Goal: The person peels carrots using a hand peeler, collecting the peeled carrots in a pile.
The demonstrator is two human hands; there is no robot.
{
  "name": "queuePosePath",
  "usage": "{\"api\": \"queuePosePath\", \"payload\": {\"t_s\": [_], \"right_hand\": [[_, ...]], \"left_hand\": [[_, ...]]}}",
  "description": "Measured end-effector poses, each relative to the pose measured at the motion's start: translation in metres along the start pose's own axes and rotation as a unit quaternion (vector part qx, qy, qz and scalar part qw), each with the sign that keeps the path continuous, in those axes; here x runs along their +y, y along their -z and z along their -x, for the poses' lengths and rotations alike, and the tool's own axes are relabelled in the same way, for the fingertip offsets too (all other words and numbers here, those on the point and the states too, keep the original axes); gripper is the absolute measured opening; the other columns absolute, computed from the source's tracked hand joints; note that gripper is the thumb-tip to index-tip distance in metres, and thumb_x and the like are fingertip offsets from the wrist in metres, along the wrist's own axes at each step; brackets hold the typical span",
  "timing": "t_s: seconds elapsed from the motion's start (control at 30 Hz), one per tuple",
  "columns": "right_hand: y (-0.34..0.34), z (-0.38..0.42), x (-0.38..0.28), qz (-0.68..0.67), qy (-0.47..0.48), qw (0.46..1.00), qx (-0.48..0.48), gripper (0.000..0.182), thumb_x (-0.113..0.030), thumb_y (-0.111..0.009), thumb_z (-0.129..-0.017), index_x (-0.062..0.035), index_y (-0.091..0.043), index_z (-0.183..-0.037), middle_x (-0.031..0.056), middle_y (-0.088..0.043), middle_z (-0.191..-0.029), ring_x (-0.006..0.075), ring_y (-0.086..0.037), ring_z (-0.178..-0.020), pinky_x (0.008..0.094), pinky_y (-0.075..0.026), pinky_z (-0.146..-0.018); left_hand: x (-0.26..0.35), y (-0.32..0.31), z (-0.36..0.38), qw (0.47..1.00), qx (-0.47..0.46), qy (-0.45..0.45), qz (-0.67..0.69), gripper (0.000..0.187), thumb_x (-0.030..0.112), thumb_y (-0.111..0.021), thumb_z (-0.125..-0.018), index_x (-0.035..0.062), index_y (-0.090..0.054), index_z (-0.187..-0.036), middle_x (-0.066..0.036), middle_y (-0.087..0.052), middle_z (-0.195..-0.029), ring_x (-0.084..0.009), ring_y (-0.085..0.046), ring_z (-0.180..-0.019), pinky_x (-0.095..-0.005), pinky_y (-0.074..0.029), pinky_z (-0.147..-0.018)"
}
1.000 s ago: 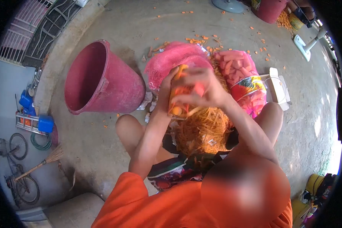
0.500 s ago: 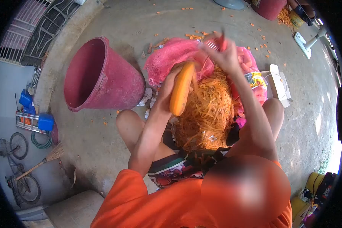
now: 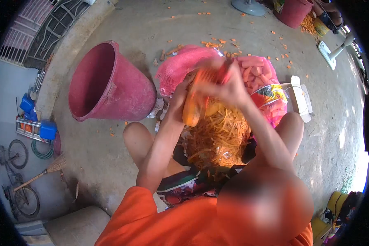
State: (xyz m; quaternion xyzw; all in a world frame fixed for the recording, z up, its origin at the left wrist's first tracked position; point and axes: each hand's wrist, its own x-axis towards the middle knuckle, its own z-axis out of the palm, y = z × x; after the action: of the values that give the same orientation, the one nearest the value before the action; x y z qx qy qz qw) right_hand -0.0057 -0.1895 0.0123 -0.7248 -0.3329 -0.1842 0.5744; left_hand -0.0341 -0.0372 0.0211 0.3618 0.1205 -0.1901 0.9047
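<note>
My left hand (image 3: 179,98) is wrapped round a large orange carrot (image 3: 191,113), held tilted above a heap of peelings. In my right hand (image 3: 233,87), smeared by motion, is a red peeler (image 3: 223,74), close against the carrot's upper side. Long orange peelings (image 3: 219,141) are piled between my legs, below both hands. Beyond the hands lies a pink mesh sack (image 3: 172,76). To its right, a pink bag (image 3: 270,91) holds several peeled carrot pieces (image 3: 254,70).
A big pink bucket (image 3: 129,88) lies tipped to the left, its mouth facing left. A white box (image 3: 300,96) rests right of the bag. Orange scraps (image 3: 213,44) dot the concrete floor. A broom (image 3: 41,174) and a bicycle (image 3: 22,180) are far left.
My right hand has come down and left with the peeler, from above the sack to the carrot. The carrot stays in my left hand. The bag of pieces is now less hidden.
</note>
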Motion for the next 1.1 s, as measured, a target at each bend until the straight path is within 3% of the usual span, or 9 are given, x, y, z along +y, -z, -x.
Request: {"api": "queuePosePath", "payload": {"t_s": [0.07, 0.13, 0.27, 0.4, 0.6, 0.67, 0.7, 0.93, 1.1], "right_hand": [[-0.012, 0.000, -0.008, -0.037, 0.106, 0.991, -0.073, 0.029, -0.018, -0.087, -0.079, -0.0047, -0.072, -0.100, 0.0039, -0.072, -0.086, 0.0102, -0.066, -0.081, 0.0293, -0.054, -0.072], [0.007, 0.001, 0.033, 0.010, -0.111, 0.993, 0.036, 0.029, -0.017, -0.087, -0.080, -0.0030, -0.070, -0.099, 0.0047, -0.073, -0.086, 0.0101, -0.067, -0.080, 0.0275, -0.055, -0.070], [0.032, -0.014, 0.043, -0.044, -0.190, 0.971, 0.138, 0.031, -0.015, -0.085, -0.081, -0.0006, -0.067, -0.102, 0.0074, -0.075, -0.092, 0.0132, -0.068, -0.078, 0.0284, -0.056, -0.072], [-0.004, -0.005, -0.021, -0.042, 0.050, 0.994, -0.089, 0.032, -0.013, -0.088, -0.077, -0.0002, -0.067, -0.098, 0.0083, -0.075, -0.093, 0.0160, -0.068, -0.090, 0.0345, -0.055, -0.084], [0.034, -0.017, 0.042, -0.065, -0.169, 0.973, 0.141, 0.019, -0.004, -0.080, -0.084, 0.0004, -0.068, -0.098, 0.0066, -0.074, -0.087, 0.0156, -0.072, -0.078, 0.0274, -0.056, -0.070], [-0.001, -0.008, 0.007, 0.094, 0.029, 0.992, 0.081, 0.025, -0.008, -0.085, -0.080, -0.0011, -0.069, -0.099, 0.0065, -0.074, -0.087, 0.0158, -0.071, -0.083, 0.0294, -0.056, -0.076], [-0.008, -0.006, -0.017, -0.035, 0.059, 0.997, -0.039, 0.031, -0.014, -0.088, -0.077, -0.0023, -0.071, -0.101, 0.0068, -0.074, -0.089, 0.0176, -0.069, -0.087, 0.0315, -0.055, -0.080], [0.037, -0.020, 0.050, -0.077, -0.131, 0.976, 0.154, 0.022, -0.008, -0.082, -0.084, -0.0011, -0.068, -0.099, 0.0034, -0.075, -0.091, 0.0119, -0.068, -0.079, 0.0269, -0.055, -0.068], [-0.004, -0.003, -0.011, 0.001, -0.003, 0.997, -0.072, 0.022, -0.011, -0.085, -0.080, -0.0007, -0.072, -0.093, 0.0063, -0.072, -0.085, 0.0131, -0.067, -0.081, 0.0297, -0.054, -0.077]], "left_hand": [[-0.006, 0.047, -0.018, 0.987, -0.111, -0.067, -0.100, 0.034, 0.033, -0.049, -0.106, 0.0048, -0.061, -0.122, -0.007, -0.069, -0.096, -0.0131, -0.069, -0.084, -0.0252, -0.058, -0.071], [-0.003, 0.059, -0.021, 0.987, -0.154, 0.041, -0.034, 0.032, 0.029, -0.056, -0.103, 0.0063, -0.061, -0.125, -0.008, -0.067, -0.099, -0.0202, -0.068, -0.089, -0.0308, -0.059, -0.067], [0.000, 0.060, -0.026, 0.983, -0.123, 0.097, 0.095, 0.030, 0.031, -0.056, -0.104, 0.0052, -0.066, -0.113, -0.008, -0.069, -0.099, -0.0213, -0.069, -0.087, -0.0320, -0.058, -0.061], [-0.005, 0.034, -0.009, 0.982, -0.106, -0.120, -0.097, 0.032, 0.031, -0.052, -0.105, 0.0056, -0.064, -0.120, -0.008, -0.070, -0.098, -0.0158, -0.071, -0.082, -0.0283, -0.061, -0.065], [-0.003, 0.067, -0.032, 0.953, -0.255, 0.116, 0.117, 0.037, 0.031, -0.056, -0.104, 0.0033, -0.061, -0.128, -0.007, -0.067, -0.117, -0.0177, -0.066, -0.106, -0.0319, -0.054, -0.094], [-0.008, 0.043, -0.022, 0.993, -0.115, -0.022, 0.013, 0.037, 0.033, -0.057, -0.103, 0.0048, -0.061, -0.128, -0.005, -0.069, -0.111, -0.0151, -0.066, -0.105, -0.0299, -0.055, -0.091], [-0.006, 0.043, -0.028, 0.957, -0.229, -0.125, -0.124, 0.040, 0.034, -0.057, -0.103, 0.0055, -0.059, -0.131, -0.005, -0.068, -0.111, -0.0127, -0.066, -0.105, -0.0281, -0.055, -0.090], [-0.003, 0.059, -0.027, 0.989, -0.102, 0.080, 0.072, 0.035, 0.035, -0.049, -0.106, 0.0057, -0.064, -0.116, -0.009, -0.070, -0.099, -0.0170, -0.070, -0.081, -0.0272, -0.059, -0.060], [-0.013, 0.047, -0.023, 0.982, -0.128, -0.118, -0.074, 0.031, 0.029, -0.052, -0.106, 0.0037, -0.064, -0.119, -0.009, -0.069, -0.102, -0.0179, -0.070, -0.088, -0.0296, -0.060, -0.070]]}}
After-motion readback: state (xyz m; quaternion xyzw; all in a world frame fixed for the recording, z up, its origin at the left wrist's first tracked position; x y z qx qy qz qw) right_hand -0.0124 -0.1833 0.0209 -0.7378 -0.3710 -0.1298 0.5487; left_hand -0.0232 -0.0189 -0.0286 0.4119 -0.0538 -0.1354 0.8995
